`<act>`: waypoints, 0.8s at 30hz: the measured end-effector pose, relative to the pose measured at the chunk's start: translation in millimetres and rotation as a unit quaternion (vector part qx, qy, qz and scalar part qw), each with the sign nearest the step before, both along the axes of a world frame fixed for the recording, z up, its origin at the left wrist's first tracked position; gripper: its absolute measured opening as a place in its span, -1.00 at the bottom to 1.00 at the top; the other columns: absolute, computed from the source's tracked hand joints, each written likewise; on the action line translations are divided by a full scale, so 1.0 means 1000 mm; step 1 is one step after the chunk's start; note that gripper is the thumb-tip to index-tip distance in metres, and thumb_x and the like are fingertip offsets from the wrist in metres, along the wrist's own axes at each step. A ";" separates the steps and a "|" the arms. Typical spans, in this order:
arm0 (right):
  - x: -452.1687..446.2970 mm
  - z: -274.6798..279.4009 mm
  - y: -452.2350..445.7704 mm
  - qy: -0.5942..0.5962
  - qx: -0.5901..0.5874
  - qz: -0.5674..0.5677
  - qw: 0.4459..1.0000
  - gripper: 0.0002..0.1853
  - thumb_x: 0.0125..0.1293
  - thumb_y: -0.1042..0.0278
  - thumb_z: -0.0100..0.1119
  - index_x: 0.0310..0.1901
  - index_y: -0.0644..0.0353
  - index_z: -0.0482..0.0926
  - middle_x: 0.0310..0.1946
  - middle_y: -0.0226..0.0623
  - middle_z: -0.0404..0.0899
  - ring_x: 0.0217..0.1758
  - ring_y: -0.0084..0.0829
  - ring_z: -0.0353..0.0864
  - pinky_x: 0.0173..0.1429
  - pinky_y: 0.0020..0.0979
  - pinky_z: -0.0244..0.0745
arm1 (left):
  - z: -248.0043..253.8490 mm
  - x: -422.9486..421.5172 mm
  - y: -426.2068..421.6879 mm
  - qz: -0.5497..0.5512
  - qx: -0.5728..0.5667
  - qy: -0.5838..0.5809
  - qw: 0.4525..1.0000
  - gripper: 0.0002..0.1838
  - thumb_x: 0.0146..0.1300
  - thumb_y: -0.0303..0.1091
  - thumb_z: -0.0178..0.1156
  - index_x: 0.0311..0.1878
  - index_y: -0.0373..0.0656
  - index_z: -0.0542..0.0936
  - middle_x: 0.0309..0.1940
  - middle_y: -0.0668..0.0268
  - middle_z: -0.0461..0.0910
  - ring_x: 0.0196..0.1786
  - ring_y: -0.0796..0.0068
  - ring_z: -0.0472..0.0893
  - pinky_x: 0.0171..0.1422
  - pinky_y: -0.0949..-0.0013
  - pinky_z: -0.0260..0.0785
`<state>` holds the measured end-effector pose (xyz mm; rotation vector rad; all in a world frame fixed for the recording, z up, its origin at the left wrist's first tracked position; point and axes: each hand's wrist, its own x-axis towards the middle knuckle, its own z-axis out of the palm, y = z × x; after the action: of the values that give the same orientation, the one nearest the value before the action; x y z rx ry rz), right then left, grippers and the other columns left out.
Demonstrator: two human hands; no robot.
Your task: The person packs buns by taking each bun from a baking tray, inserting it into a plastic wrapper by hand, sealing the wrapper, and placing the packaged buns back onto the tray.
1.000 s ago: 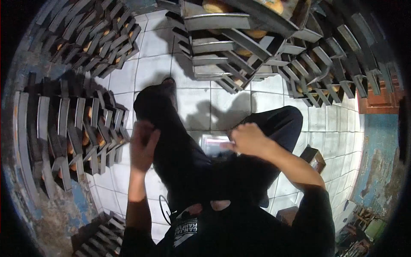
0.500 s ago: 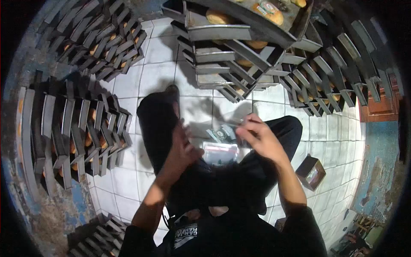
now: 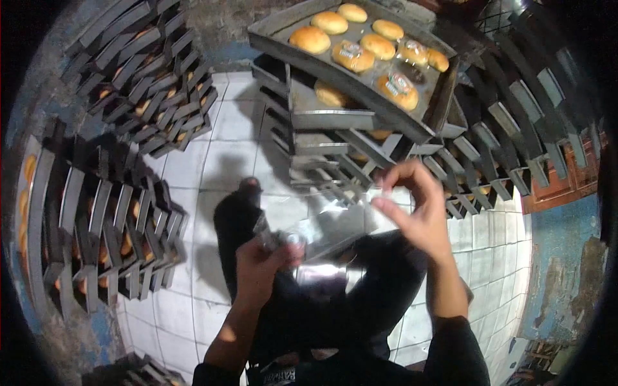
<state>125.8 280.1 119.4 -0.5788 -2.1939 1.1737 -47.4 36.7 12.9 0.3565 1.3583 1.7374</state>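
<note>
A clear plastic bag (image 3: 335, 228) stretches between my two hands above my lap. My left hand (image 3: 264, 260) is closed on its left end, thumb on top. My right hand (image 3: 421, 209) pinches the other end between thumb and forefinger. Below the bag, a shiny clear packet (image 3: 322, 273) rests on my lap, partly hidden; its contents are too blurred to name. Ahead of my hands, a metal tray (image 3: 270, 40) on top of a stack carries several round bread buns (image 3: 310, 40). Some buns there sit in labelled clear wrappers, such as the wrapped bun (image 3: 398, 91).
Stacked trays with bread (image 3: 71, 212) stand on the left, and another stack (image 3: 145, 83) at the far left. More stacked trays (image 3: 515, 122) line the right side. White floor tiles (image 3: 193, 289) lie around my legs. A worn blue wall (image 3: 553, 264) is at the right.
The view has tilted up, so more of the top tray and its buns shows. The bag has come up off my lap and is now stretched between both hands.
</note>
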 end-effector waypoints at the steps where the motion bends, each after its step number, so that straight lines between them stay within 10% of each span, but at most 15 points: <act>1: -0.017 0.019 0.022 0.012 0.093 -0.020 0.995 -0.62 0.26 0.31 0.63 -0.05 0.25 0.62 -0.11 -0.30 0.69 0.00 -0.49 0.71 0.17 -0.38 0.61 | 0.000 -0.005 0.001 0.008 -0.002 -0.017 1.000 -0.82 0.41 -0.42 0.43 -0.03 -0.32 0.72 -0.24 0.16 0.78 -0.26 0.41 0.78 -0.15 0.35 0.69; 5: -0.107 0.062 0.161 -0.031 0.271 -0.103 0.957 -0.34 0.47 -0.22 0.29 0.15 0.38 0.67 0.04 0.08 0.76 0.14 0.00 0.76 0.29 -0.16 0.58 | 0.000 -0.018 -0.004 0.028 0.016 -0.030 0.999 -0.77 0.37 -0.47 0.45 0.02 -0.35 0.70 -0.25 0.15 0.77 -0.25 0.38 0.78 -0.18 0.32 0.69; 13: -0.211 0.014 0.376 -0.400 0.245 -0.156 0.869 -0.09 0.44 -0.57 0.12 0.02 0.40 0.78 -0.02 0.15 0.79 0.13 -0.10 0.74 0.28 -0.14 0.54 | -0.007 -0.031 -0.021 0.069 -0.034 -0.006 0.997 -0.79 0.40 -0.51 0.42 0.02 -0.39 0.68 -0.26 0.07 0.77 -0.26 0.29 0.81 -0.19 0.23 0.78; 18: -0.196 0.009 0.381 -0.353 0.169 -0.128 0.911 0.01 0.30 -0.61 0.26 0.29 0.35 0.62 0.17 0.21 0.69 0.19 -0.01 0.73 0.32 -0.16 0.55 | -0.020 -0.044 -0.024 0.079 0.000 0.015 0.997 -0.80 0.41 -0.52 0.40 0.02 -0.39 0.68 -0.26 0.10 0.75 -0.27 0.31 0.80 -0.22 0.24 0.77; 24: -0.140 0.062 0.271 0.012 0.198 -0.093 0.976 -0.13 0.32 -0.19 0.50 0.42 0.31 0.41 0.19 0.06 0.67 0.23 -0.21 0.71 0.29 -0.24 0.60 | 0.003 -0.041 -0.009 0.095 0.032 0.022 0.995 -0.79 0.40 -0.50 0.41 0.01 -0.40 0.67 -0.25 0.13 0.75 -0.28 0.32 0.80 -0.23 0.25 0.75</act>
<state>-14.0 550.7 181.8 -0.5773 -2.2145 0.6195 -88.7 28.2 16.2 0.3123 1.4080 1.9436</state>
